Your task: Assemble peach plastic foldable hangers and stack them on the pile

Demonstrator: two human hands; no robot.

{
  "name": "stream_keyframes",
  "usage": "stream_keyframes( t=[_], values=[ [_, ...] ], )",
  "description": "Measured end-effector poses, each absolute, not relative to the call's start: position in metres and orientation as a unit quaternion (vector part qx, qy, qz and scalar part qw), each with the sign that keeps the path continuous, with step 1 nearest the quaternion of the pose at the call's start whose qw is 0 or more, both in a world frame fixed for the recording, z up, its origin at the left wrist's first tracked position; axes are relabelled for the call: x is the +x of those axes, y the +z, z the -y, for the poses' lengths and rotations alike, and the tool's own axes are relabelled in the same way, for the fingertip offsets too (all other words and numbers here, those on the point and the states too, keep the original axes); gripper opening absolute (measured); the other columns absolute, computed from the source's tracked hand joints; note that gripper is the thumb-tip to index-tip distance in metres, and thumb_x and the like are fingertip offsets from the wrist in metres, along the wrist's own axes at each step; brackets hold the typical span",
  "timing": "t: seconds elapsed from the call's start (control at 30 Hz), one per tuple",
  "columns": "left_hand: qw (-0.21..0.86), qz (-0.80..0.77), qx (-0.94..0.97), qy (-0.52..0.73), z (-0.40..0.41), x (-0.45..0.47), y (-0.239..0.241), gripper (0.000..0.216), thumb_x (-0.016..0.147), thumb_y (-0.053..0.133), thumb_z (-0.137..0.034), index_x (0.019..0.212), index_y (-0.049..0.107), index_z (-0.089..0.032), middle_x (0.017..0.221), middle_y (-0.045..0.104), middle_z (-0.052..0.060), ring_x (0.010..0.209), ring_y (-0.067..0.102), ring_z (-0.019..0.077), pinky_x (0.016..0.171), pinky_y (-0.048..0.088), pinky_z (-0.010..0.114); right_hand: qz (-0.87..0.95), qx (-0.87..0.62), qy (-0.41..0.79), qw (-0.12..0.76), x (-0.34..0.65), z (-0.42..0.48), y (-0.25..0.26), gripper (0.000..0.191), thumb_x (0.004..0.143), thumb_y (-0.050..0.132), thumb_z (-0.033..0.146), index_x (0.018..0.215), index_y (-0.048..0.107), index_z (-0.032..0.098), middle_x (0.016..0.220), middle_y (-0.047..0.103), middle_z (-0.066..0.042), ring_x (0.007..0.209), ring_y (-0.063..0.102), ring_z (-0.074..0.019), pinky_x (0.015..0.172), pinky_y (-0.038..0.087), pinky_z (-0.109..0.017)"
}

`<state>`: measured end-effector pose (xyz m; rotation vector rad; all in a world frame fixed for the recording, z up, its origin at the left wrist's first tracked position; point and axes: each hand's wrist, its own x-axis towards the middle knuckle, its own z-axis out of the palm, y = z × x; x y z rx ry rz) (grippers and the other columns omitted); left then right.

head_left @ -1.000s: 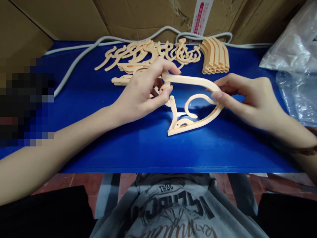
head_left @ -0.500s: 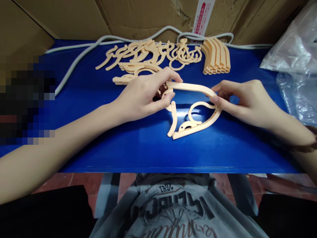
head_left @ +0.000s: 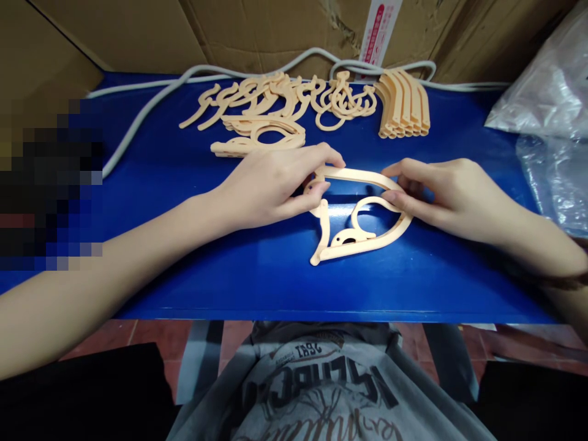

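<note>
A cream plastic folding hanger (head_left: 362,248), with its curved arms bent round and a ring-shaped piece inside, is between my hands, low over the blue tabletop. My left hand (head_left: 275,187) pinches its upper left end between thumb and fingers; the fingertips behind it are partly hidden. My right hand (head_left: 452,187) pinches the upper arm near the bend on the right. A short curved arm (head_left: 324,229) hangs down below my left thumb, its lower end meeting the tip of the long lower arm.
Behind my left hand lies a stack of folded hangers (head_left: 278,136). Loose hook pieces (head_left: 271,92) and a row of curved arms (head_left: 404,104) are at the back. A white cable (head_left: 151,110) runs along cardboard (head_left: 275,37). Clear plastic bags (head_left: 546,98) lie at right.
Both hands have brought the hanger slightly nearer to me and lower. The short arm's lower end now meets the long lower arm's tip, where a small gap showed before.
</note>
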<state>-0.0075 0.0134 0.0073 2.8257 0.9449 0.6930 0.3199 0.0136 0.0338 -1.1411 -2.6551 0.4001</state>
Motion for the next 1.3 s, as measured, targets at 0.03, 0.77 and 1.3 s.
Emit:
stream_keyframes(
  t=[0.03,0.77,1.3],
  values=[
    [0.041,-0.304,0.925,0.225,-0.013,-0.007,0.007,0.043,0.114,0.046,-0.029,0.144,0.072,-0.016,0.108,0.083,0.008,0.096,0.081,0.0267,0.081,0.060,0.041,0.905,-0.388,0.135,0.113,0.320,-0.013,0.033,0.051,0.114,0.054,0.061,0.133,0.078,0.020,0.078,0.073,-0.002,0.062,0.062,-0.0197,0.064,0.039,-0.035],
    [0.035,-0.332,0.920,0.206,-0.024,-0.012,-0.003,0.043,0.119,0.050,-0.040,0.149,0.077,-0.026,0.157,0.078,0.013,0.157,0.067,0.0401,0.137,0.047,0.069,0.889,-0.427,0.097,0.133,0.325,-0.015,0.035,0.047,0.115,0.055,0.058,0.127,0.084,0.024,0.068,0.065,0.001,0.058,0.053,-0.0184,0.065,0.035,-0.036],
    [-0.006,-0.335,0.922,0.193,-0.026,-0.013,-0.003,0.040,0.120,0.048,-0.041,0.140,0.079,-0.024,0.137,0.082,0.017,0.136,0.074,0.0411,0.119,0.058,0.065,0.880,-0.439,0.084,0.161,0.321,-0.013,0.040,0.041,0.109,0.058,0.053,0.119,0.079,0.019,0.074,0.070,-0.002,0.063,0.060,-0.0183,0.066,0.038,-0.035]
  ],
)
